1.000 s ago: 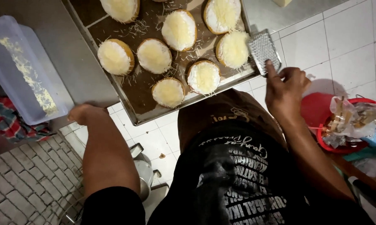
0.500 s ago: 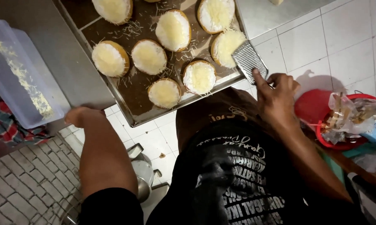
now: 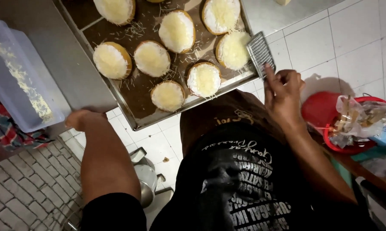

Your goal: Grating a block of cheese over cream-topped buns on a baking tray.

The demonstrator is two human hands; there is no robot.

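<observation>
right hand (image 3: 285, 92) grips a small metal grater (image 3: 260, 53), fingers closed on its lower end, grater tilted over right edge of baking tray (image 3: 116, 100), just beside a cheese-topped bun (image 3: 234, 49). more topped buns fill the tray, grated shreds scattered between. left hand (image 3: 85, 118) closed on steel tabletop (image 3: 43, 55) edge near tray's front corner, holding nothing else. clear plastic container (image 3: 19, 77) far left, red basin (image 3: 325, 113) right
</observation>
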